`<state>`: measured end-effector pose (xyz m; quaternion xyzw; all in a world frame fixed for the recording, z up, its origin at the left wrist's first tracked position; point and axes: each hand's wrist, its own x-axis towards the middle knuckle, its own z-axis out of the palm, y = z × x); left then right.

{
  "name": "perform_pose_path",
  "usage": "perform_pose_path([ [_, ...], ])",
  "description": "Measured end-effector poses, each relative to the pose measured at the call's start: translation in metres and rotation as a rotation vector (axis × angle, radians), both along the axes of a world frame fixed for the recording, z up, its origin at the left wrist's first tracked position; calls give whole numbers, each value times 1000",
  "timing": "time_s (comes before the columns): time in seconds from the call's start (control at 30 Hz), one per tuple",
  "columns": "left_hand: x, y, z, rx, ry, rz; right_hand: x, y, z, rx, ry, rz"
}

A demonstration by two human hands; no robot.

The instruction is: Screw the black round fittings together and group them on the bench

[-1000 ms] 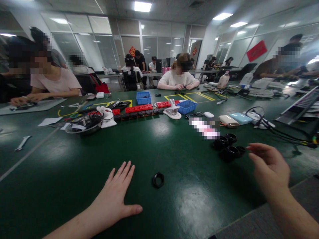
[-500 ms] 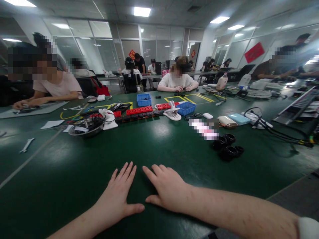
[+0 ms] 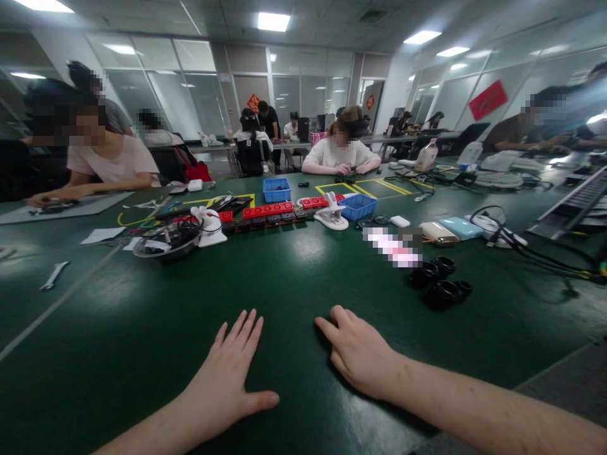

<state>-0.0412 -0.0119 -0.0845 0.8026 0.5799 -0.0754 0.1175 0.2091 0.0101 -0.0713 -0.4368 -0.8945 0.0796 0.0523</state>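
Seeing left hand (image 3: 225, 376) over table (image 3: 142, 322), fingers apart; right hand (image 3: 363, 354) curled near black parts (image 3: 437, 297), can't tell if gripping

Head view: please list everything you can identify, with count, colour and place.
Table: one, green, foreground.
Cylindrical parts: at least four, black, right of centre.
Wrench: one, silver, far left.
Bins: two, blue, back centre.
Bowl: one, metallic, left of centre.
Clips: two, white, beside bowl and right bin.
Block row: one, red, near the clips.
Flat packs: two, cream and light blue, right.
Cables: several, mostly black, mainly right.
Bottle: one, pinkish, back right.
Signs: three, red, background.
Ceiling lights: several, white, top.
Other people: several, light and dark clothes, around the room.
Left hand: one, bare, lower left of centre.
Right hand: one, bare, lower right of centre.
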Motion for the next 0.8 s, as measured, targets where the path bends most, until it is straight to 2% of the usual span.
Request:
perform_pose_path([
  [0.1,-4,-1,-4,30,-22,-14,16,3,-4,-2,74,-65],
  [0.3,-7,-1,-8,37,-46,-25,60,7,-7,61,127,-296],
  [0.43,-4,-1,-4,20,-16,-8,97,-6,-12,83,188,-368],
  [0.63,-4,0,-5,3,1,-15,153,-32,-30,179,236,-498],
  [0.8,-5,-1,-6,16,25,-17,180,-40,-37,216,230,-578],
])
